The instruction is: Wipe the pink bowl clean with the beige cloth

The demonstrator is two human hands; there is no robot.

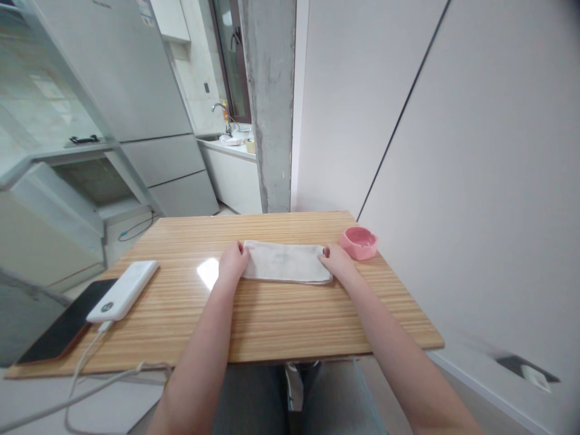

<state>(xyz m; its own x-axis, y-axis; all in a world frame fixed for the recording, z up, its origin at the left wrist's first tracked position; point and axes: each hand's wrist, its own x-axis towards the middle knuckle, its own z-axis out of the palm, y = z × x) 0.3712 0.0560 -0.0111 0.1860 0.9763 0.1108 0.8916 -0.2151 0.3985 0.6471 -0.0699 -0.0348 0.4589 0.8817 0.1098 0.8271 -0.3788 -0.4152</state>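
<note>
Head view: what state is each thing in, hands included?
Cloth: folded into a strip, held at both ends
Left hand: pinching the cloth
Right hand: pinching the cloth
Power bank: lying flat, cable plugged in
Ashtray: upright
Fridge: shut

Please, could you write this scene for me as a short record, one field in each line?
Surface: wood-grain table
Main item: pale cloth, folded into a long strip, on the table
Left hand: grips the cloth's left end
Right hand: grips the cloth's right end
Beside right hand: pink dish; contact unclear
Table's left side: white device with a cable plugged in, partly over a dark flat pad
Background: faucet by a concrete pillar
</note>
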